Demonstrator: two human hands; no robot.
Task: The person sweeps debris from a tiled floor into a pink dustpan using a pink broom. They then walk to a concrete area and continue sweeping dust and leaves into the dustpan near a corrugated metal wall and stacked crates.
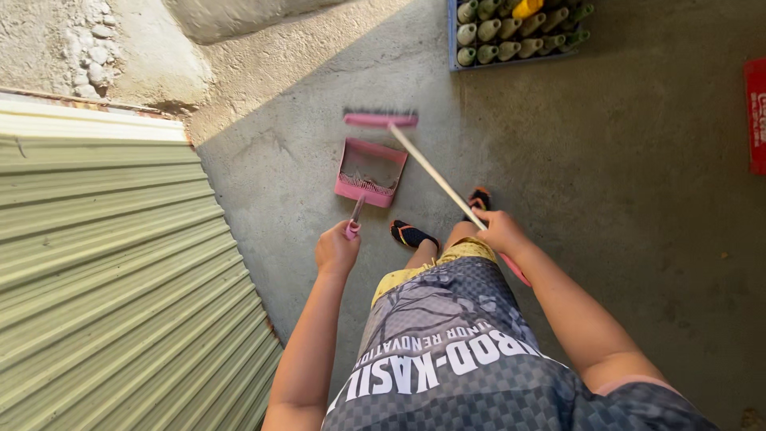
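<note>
Just ahead of left hand (337, 249): dustpan (369, 172).

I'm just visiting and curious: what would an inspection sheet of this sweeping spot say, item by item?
Surface: grey concrete floor, half in shade, half in sun.
Job's things: pink broom, head on the floor just beyond the pink dustpan; the dustpan stands on the floor, mouth toward the broom head, with what looks like debris inside.
Clutter: blue crate of bottles at the top; red crate at the right edge.
Grippers: left hand grips the dustpan's handle; right hand grips the broom's pale stick.
Cables: nothing seen.
Surroundings: green corrugated shutter on the left, rough stone wall above it; the person's sandalled feet stand behind the dustpan.
</note>
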